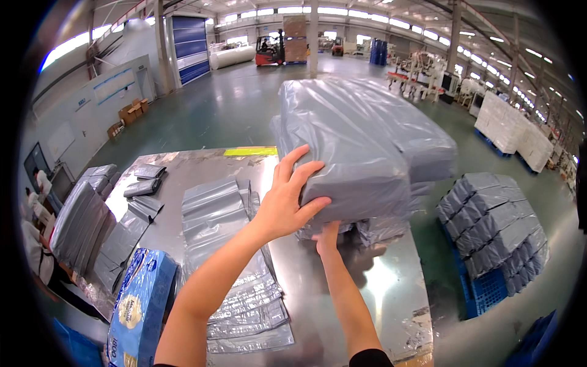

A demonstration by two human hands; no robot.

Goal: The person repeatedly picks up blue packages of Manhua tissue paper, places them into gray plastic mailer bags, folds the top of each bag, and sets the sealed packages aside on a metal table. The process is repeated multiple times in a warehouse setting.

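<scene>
A large grey plastic-wrapped package (358, 147) is at the far right part of the metal table (306, 318), with more crumpled grey plastic (382, 231) beneath it. My left hand (284, 202) presses against its near left corner, fingers spread over the film. Under the near edge, my right hand (328, 237) reaches in palm-up, its fingertips mostly hidden by the package. Flat grey plastic bags (214, 211) lie in an overlapping pile left of my hands.
A blue tissue pack (142, 306) stands at the near left, beside folded grey bags (147, 171) and a tall bag stack (79, 226). Right of the table, grey packages (492, 220) fill a blue pallet (471, 284). People (40, 244) are at left; a red forklift (269, 52) is far off.
</scene>
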